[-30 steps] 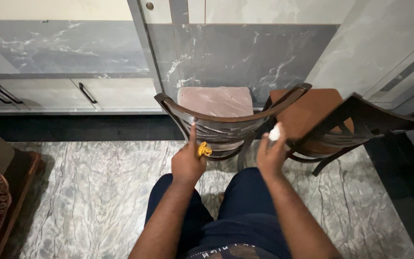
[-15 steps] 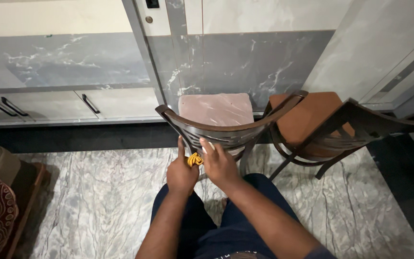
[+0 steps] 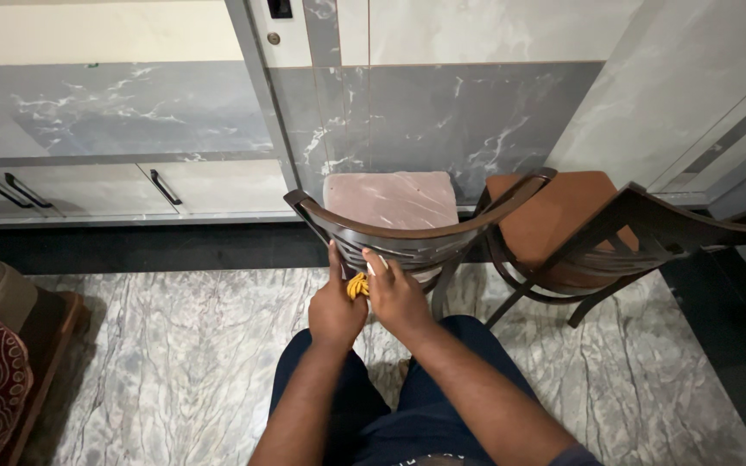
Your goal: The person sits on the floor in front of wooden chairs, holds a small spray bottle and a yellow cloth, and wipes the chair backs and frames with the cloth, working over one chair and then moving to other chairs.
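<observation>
Fingers (image 3: 335, 259) of left hand (image 3: 336, 309) & right hand (image 3: 399, 298) pinch a yellow wad (image 3: 357, 285) between them, against chair back (image 3: 407, 235); 2nd chair (image 3: 580, 224) at 3 o'clock, cabinet (image 3: 131, 185) at 10.

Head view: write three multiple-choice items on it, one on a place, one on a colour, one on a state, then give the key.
1. Where is the small yellow thing?
A. between both hands at the chair back
B. on the floor
C. on a seat cushion

2. What colour is the cushion of the nearer chair?
A. green
B. pale pink
C. black

3. How are the drawers at the wall?
A. pulled out
B. removed
C. closed

Key: A, the left hand and right hand meet around it; B, the seat is pale pink; C, the fronts sit flush.
</observation>
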Available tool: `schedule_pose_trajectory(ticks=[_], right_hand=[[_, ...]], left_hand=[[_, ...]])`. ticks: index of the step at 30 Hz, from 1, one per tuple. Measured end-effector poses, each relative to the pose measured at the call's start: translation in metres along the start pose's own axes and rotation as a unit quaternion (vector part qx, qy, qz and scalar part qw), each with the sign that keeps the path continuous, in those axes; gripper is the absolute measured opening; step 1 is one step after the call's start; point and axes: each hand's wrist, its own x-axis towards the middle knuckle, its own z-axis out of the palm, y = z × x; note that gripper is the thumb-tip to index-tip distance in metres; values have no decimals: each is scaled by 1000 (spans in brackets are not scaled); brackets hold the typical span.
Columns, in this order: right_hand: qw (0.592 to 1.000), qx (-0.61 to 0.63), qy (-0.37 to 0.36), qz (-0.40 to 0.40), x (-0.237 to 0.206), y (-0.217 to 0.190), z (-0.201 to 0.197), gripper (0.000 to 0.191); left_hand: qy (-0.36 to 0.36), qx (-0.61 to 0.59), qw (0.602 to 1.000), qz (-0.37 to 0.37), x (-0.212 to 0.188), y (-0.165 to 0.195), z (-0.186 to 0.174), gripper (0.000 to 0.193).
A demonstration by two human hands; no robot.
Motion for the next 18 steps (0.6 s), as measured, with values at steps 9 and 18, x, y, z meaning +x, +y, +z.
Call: schedule_pose_trajectory(ticks=[9, 18], right_hand=[[997, 50, 50, -12, -5, 8, -6, 51], [989, 25, 115, 95, -59, 68, -22, 51]], left_hand=[[63, -37, 992, 99, -4, 0, 4, 71], [111, -41, 962, 247, -7, 8, 4, 60]])
